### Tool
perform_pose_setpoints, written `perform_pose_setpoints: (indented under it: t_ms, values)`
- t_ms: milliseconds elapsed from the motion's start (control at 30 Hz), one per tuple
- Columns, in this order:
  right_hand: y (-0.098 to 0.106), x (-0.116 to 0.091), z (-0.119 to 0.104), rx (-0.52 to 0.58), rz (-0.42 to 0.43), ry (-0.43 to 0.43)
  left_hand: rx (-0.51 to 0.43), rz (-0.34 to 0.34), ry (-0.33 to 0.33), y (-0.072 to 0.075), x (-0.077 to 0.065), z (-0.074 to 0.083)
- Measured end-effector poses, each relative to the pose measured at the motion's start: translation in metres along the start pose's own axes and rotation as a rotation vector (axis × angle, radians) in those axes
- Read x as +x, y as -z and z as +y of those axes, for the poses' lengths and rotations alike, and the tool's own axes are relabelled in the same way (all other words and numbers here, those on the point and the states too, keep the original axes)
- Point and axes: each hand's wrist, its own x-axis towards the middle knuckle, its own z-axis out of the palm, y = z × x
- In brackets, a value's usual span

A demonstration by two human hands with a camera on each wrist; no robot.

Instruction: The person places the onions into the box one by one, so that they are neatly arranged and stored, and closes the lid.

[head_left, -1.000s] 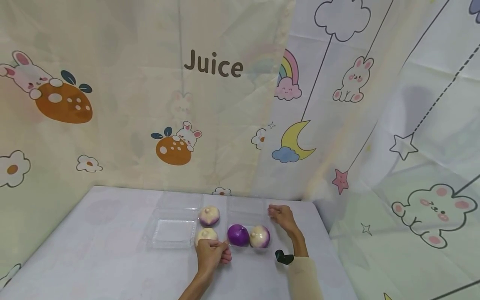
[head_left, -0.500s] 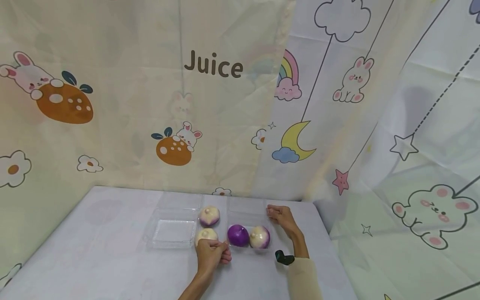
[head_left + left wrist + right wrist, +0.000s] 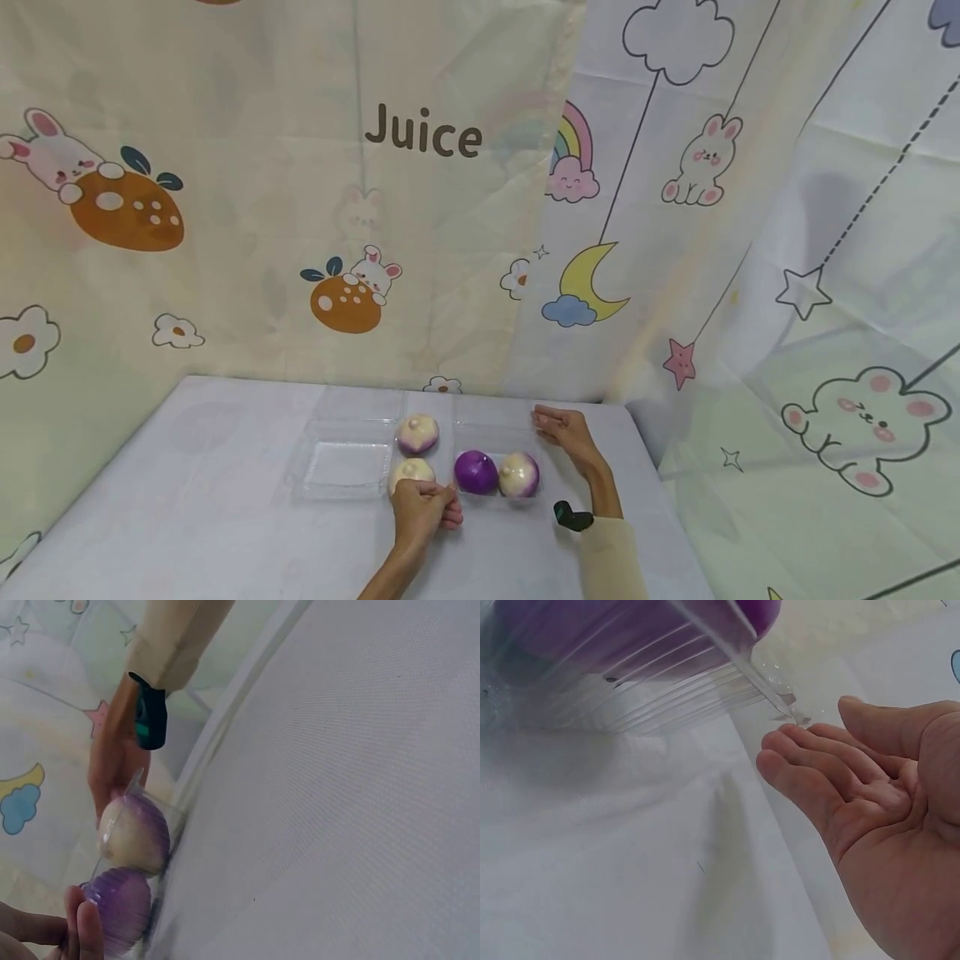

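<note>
Near the front left corner of a clear plastic box (image 3: 495, 502), my left hand (image 3: 422, 510) pinches the rim between thumb and fingers. My right hand (image 3: 564, 433) is at the box's far right side beside its raised lid (image 3: 493, 412). In the right wrist view, that hand's fingertips (image 3: 772, 761) touch a clear plastic corner, with the thumb held apart. Inside the box sit a glossy purple onion-like ball (image 3: 476, 472) and a cream-and-purple one (image 3: 519, 475). The left wrist view shows both behind the box wall, partly covered by my left fingers (image 3: 90, 930).
Left of that box, a second clear plastic box (image 3: 347, 467) lies with its lid back. Two more cream-and-purple onion-like balls (image 3: 417, 433) stand between the boxes; my left hand partly hides the nearer one (image 3: 412, 471). A printed curtain (image 3: 435, 333) hangs behind the white table (image 3: 187, 517).
My right wrist has shifted very slightly to the right, and the head view has tilted a little. My left hand, the boxes and the onion-like balls have stayed in place.
</note>
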Motion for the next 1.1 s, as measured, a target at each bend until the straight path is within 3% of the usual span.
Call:
perform_pose_setpoints:
  t_ms: [300, 600, 1100]
  values:
    - [0.007, -0.003, -0.004, 0.011, -0.005, 0.056, -0.010, 0.005, 0.005, -0.001, -0.001, 0.001]
    - [0.010, -0.008, -0.011, -0.002, 0.017, 0.040, 0.002, 0.013, 0.014, -0.002, 0.000, 0.000]
    - [0.014, -0.011, -0.011, 0.007, 0.043, 0.094, 0.000, 0.023, -0.001, -0.002, -0.003, 0.003]
